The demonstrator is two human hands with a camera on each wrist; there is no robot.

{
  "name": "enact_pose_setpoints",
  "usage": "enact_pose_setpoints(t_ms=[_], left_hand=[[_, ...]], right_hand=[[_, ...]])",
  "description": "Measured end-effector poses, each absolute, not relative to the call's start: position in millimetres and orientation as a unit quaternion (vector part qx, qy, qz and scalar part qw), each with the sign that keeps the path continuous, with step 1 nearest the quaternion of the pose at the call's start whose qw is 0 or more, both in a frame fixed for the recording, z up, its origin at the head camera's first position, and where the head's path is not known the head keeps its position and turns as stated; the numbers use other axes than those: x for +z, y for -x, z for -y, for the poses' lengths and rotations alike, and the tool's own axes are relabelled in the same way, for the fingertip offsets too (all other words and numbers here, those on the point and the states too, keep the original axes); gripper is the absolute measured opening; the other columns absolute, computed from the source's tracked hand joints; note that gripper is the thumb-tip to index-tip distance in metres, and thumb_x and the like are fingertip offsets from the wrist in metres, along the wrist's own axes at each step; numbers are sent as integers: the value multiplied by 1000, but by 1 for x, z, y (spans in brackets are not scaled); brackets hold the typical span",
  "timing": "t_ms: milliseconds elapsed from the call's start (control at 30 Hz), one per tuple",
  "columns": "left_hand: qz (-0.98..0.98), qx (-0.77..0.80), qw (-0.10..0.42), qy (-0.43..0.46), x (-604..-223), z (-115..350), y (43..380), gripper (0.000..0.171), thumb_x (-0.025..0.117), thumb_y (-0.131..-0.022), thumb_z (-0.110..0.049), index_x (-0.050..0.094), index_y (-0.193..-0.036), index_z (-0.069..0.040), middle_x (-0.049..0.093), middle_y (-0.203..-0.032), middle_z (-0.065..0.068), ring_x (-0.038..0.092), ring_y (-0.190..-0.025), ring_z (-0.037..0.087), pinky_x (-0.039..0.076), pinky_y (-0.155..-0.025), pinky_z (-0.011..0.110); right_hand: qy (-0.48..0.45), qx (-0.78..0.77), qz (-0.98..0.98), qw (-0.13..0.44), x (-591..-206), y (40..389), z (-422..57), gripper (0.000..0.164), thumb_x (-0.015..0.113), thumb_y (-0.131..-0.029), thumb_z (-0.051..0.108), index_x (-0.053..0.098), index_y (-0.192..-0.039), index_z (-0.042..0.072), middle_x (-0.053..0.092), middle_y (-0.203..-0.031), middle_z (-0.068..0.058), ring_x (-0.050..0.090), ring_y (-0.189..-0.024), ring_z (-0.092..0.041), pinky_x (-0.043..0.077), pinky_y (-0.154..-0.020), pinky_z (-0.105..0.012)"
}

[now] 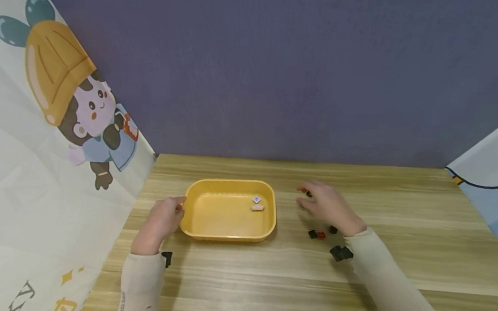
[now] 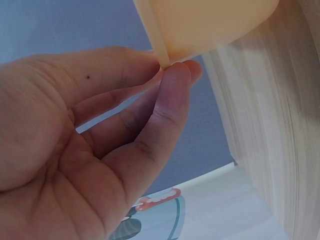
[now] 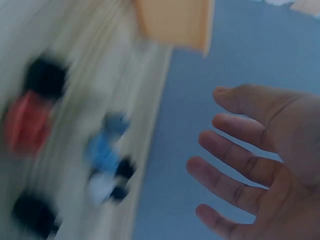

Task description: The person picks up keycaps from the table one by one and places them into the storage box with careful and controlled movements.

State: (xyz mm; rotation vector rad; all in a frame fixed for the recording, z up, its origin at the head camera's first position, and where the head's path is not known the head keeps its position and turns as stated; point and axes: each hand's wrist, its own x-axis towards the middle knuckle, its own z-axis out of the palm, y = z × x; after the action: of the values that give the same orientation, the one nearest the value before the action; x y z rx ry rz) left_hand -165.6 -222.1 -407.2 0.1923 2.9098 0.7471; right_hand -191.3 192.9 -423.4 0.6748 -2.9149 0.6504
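1. Yellow tray (image 1: 218, 214) on table (image 1: 239, 279); two small pieces (image 1: 258, 207) inside, toward its right end;
2. left hand (image 1: 161, 221) pinches tray's left rim between thumb and fingers;
3. right hand (image 1: 331, 208) empty, fingers spread; near it, dark blocks (image 1: 337, 253) and a red block (image 1: 321, 235).

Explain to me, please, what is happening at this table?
A person's left hand pinches the rim of a yellow tray that stands on the wooden table. The right hand is over the table, beside the tray, with its fingers apart and nothing held. Two small pieces lie in the tray. Outside it, black pieces, a red piece and a blue piece lie near the right hand.
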Motion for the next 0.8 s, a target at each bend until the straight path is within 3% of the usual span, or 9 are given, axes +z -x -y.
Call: enact_pose_setpoints(t_ms=[200,467,800], left_hand=[[-963,252,69,-62,-407,223,164,40,57,-95,5,55,-134,13,66,-110,29,60,-73,22,53,-63,33],[-964,249,70,-58,-408,223,164,40,56,-96,4,54,-135,12,66,-110,28,58,-70,20,52,-61,32],[-964,251,69,-60,-407,221,165,40,56,-96,4,54,-136,12,66,-110,28,56,-66,19,50,-58,30]], right_hand=[[-185,205,961,30,-437,190,-226,33,71,-94,20,67,-123,3,67,-116,-14,66,-96,-33,55,-75,-49],[-182,182,965,40,-452,188,-244,25,73,-92,17,70,-112,2,68,-107,-14,67,-88,-31,55,-72,-51],[-167,157,973,23,-465,187,-255,19,72,-92,17,72,-108,7,68,-104,-12,65,-96,-36,50,-78,-61]])
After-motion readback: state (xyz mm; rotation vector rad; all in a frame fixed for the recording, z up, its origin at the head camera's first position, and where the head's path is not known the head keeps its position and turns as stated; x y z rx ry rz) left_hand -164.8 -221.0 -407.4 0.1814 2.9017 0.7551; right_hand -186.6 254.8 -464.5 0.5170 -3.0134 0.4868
